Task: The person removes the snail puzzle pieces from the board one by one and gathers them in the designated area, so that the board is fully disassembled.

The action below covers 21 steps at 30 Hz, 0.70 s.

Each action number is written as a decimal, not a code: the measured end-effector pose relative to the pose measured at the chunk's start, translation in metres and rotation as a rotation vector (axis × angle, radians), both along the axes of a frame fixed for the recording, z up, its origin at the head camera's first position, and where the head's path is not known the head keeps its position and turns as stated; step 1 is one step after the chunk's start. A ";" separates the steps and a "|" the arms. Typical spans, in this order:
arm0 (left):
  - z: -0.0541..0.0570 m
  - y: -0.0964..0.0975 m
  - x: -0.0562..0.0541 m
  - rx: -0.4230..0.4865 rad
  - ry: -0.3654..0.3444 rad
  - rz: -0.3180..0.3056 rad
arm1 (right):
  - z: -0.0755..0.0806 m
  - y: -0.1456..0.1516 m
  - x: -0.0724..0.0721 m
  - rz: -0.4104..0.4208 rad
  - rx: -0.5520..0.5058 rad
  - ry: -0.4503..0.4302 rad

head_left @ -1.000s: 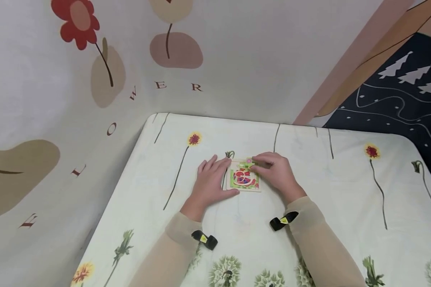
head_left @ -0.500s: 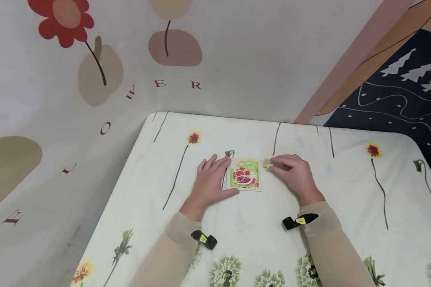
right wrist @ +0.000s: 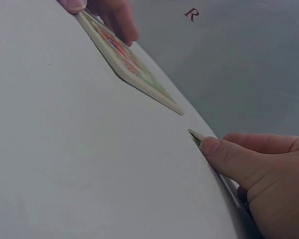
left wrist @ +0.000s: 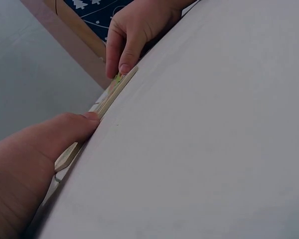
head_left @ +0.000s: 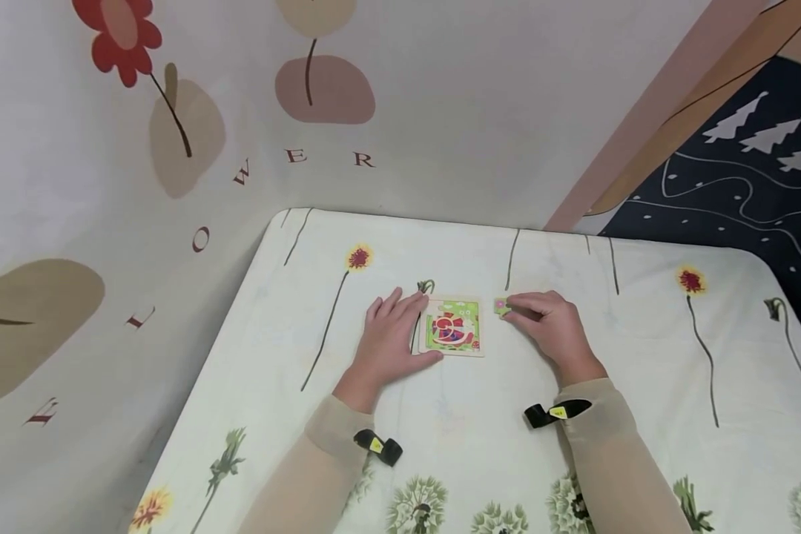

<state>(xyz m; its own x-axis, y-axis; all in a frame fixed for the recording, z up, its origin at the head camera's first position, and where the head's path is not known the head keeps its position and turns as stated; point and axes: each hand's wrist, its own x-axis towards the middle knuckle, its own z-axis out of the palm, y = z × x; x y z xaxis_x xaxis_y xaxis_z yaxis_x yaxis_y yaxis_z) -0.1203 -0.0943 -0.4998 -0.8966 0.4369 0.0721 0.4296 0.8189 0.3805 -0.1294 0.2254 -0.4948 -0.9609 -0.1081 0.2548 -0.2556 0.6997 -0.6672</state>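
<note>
A small square wooden jigsaw puzzle, with a red snail-like picture on green, lies flat on the cloth-covered table. My left hand rests along its left side, fingers spread at the top left corner and thumb at the lower edge. In the left wrist view the left thumb touches the board's pale edge. To the right of the board, my right hand pinches a small green puzzle piece with a pink flower between thumb and fingers. In the right wrist view the piece sits just apart from the board's corner.
The table wears a white cloth printed with flowers and dandelions. A white wall hanging with painted flowers and letters rises behind its far edge. A dark cloth with white trees hangs at the right.
My right hand has moved right from the board's top right corner, carrying the green puzzle piece off the board. My left hand has stayed at the board's left side.
</note>
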 end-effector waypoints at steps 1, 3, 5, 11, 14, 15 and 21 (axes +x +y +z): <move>0.000 0.000 0.000 0.002 0.001 -0.002 | 0.000 0.000 0.000 0.000 0.001 -0.004; 0.000 0.000 0.000 0.002 0.001 -0.005 | 0.001 0.000 0.000 0.005 0.002 -0.012; 0.000 -0.001 -0.001 0.001 0.000 -0.006 | 0.001 0.000 -0.001 0.014 0.012 -0.012; 0.003 -0.001 -0.005 -0.003 0.010 -0.008 | 0.005 0.000 -0.004 0.012 0.016 -0.020; 0.003 0.000 -0.006 0.001 0.017 -0.008 | 0.006 -0.001 -0.004 -0.006 0.008 -0.033; 0.003 0.001 -0.007 0.001 0.018 -0.009 | 0.006 0.000 -0.004 -0.009 0.006 -0.034; 0.003 0.001 -0.004 0.002 0.003 -0.010 | 0.002 -0.001 -0.001 -0.020 -0.011 -0.071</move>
